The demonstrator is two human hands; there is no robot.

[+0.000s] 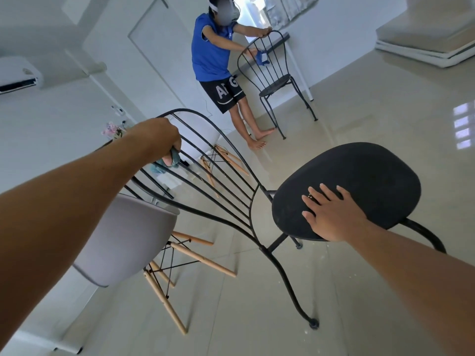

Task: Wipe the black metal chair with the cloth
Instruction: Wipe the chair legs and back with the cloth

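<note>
We see glossy pale floor tiles (359, 104) catching window glare, white walls, a white door (156, 55), an air conditioner (18, 78), 2 grey shell chairs (123, 237) on wooden legs, perhaps folded mattresses (426, 44) stacked far right

We seem to be in a home's living area: glossy pale floor tiles (359, 104), a wall air conditioner (18, 78) left of a white door (159, 60), and folded mattresses (426, 44) far right of that door.
</note>
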